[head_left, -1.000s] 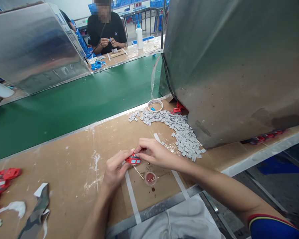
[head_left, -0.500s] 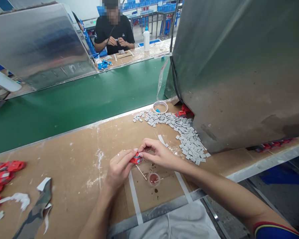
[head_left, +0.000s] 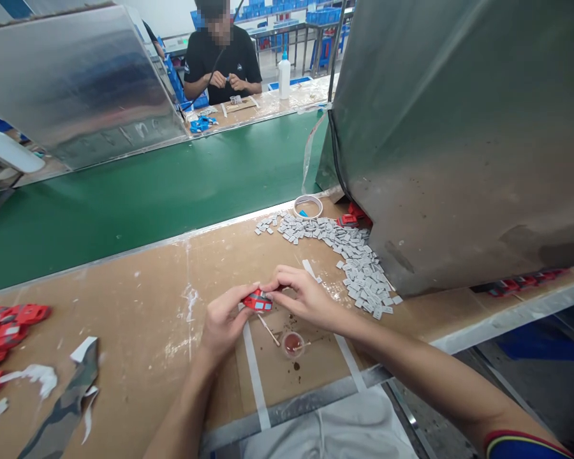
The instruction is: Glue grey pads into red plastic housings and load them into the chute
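A small red toy car (head_left: pixel 258 301) with pale windows is held above the cardboard-covered bench. My left hand (head_left: pixel 224 319) is closed on its left end, thumb below and fingers on top. At the car's right end, my right hand (head_left: pixel 299 294) pinches with thumb and fingertips; whether a small piece sits between them is hidden. Below the hands is a clear cup (head_left: pixel 293 345) of reddish liquid with a stick in it. A cotton swab (head_left: pixel 268 330) lies to the cup's left. Past my right hand spreads a heap of small grey plates (head_left: pixel 363 271).
More red toy parts (head_left: pixel 9 328) are piled at the left, near a camouflage strip (head_left: pixel 64 408). A tape roll (head_left: pixel 308 207) lies behind the grey plates. A large metal housing (head_left: pixel 459 159) rises at the right. Beyond the green belt (head_left: pixel 162 191) a co-worker (head_left: pixel 222 64) sits.
My left hand has shifted slightly left, and the toy car has turned so more of its windowed side shows. My right hand stays at the car's right end.
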